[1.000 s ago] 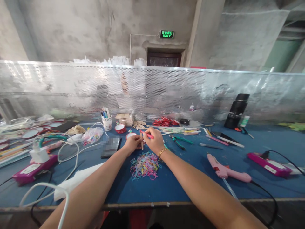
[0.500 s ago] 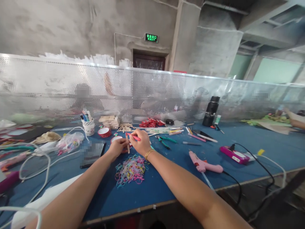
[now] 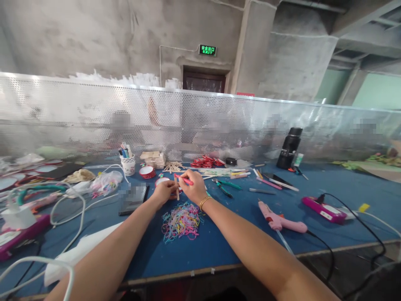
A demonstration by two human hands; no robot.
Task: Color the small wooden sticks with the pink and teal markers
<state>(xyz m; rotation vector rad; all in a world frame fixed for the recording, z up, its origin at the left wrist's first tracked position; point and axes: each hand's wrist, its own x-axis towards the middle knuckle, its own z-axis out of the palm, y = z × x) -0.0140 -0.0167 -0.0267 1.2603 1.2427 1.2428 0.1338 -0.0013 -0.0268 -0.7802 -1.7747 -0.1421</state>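
My left hand (image 3: 164, 191) pinches a flat wooden craft stick (image 3: 177, 194) that stands roughly upright above the blue table (image 3: 219, 242). My right hand (image 3: 194, 188) grips a red pen (image 3: 184, 179), whose tip points left toward the top of the stick. Both hands touch at the stick. Just in front of them lies a heap of coloured rubber bands (image 3: 181, 221). A small round red-rimmed disc (image 3: 162, 180) sits behind my left hand.
A pink glue gun (image 3: 278, 219) with its cable lies to the right, green pliers (image 3: 224, 185) behind it. A dark phone (image 3: 133, 198), a pen cup (image 3: 128, 161), white cables (image 3: 72, 209) and a power strip (image 3: 324, 209) surround the spot. A perforated screen (image 3: 200, 121) backs the table.
The view swung right and then partly back. My hands have kept the same hold on the stick and pen above the rubber bands.
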